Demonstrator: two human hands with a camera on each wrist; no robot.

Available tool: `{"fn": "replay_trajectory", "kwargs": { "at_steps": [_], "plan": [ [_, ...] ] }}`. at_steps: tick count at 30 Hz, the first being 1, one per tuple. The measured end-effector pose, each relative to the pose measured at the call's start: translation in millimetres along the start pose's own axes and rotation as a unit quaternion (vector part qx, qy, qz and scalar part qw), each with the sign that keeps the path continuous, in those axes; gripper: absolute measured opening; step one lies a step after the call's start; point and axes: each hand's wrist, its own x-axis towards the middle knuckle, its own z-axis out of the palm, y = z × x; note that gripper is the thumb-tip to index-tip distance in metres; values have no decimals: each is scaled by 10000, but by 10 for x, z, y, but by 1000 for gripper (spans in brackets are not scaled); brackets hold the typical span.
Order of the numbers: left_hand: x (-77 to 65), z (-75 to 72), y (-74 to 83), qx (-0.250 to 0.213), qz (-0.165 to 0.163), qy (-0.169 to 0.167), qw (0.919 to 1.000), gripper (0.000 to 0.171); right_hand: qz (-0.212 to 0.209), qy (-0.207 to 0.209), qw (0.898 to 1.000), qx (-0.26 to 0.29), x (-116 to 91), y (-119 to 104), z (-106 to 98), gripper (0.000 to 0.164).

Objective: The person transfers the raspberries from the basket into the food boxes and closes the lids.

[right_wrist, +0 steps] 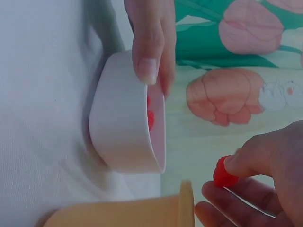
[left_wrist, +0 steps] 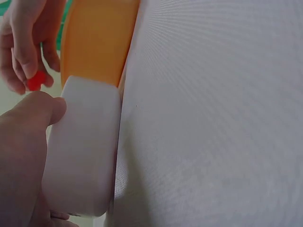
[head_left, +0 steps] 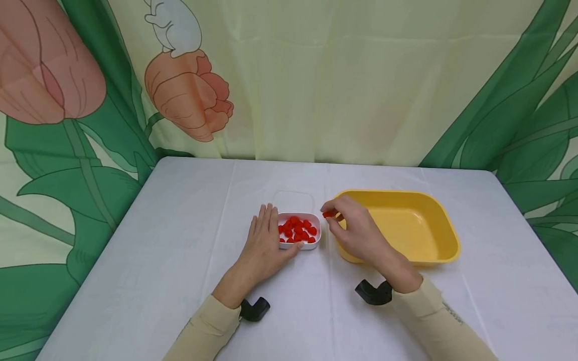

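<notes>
A small white box (head_left: 311, 245) holds several red raspberries (head_left: 298, 231). My left hand (head_left: 263, 246) lies along its left side with straight fingers, the thumb (left_wrist: 53, 109) resting on the near rim. To the right of the box, my right hand (head_left: 356, 225) pinches one bumpy red raspberry (right_wrist: 224, 172) between thumb and fingers. That hand is above the left rim of a yellow basin (head_left: 413, 228). In the right wrist view, the raspberry is apart from both the white box (right_wrist: 120, 118) and the basin (right_wrist: 118, 215).
A clear lid-like piece (head_left: 293, 201) lies behind the white box, its outline faint. A white cloth (head_left: 180, 240) covers the table. Behind the table hangs a curtain (head_left: 316, 90) printed with flowers and leaves.
</notes>
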Motion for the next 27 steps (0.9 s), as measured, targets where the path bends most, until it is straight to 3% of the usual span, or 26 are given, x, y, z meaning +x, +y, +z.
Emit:
{"fn": "replay_trajectory", "kwargs": {
  "at_steps": [17,27],
  "plan": [
    [5,9,-1,102,48,-29,9999,104,74,-527,9985,-102,77,-159,214,21],
    [0,6,-13,140,68,-13,9999,104,-12,-893,9908,-1013,88,-172,318,30]
  ]
}}
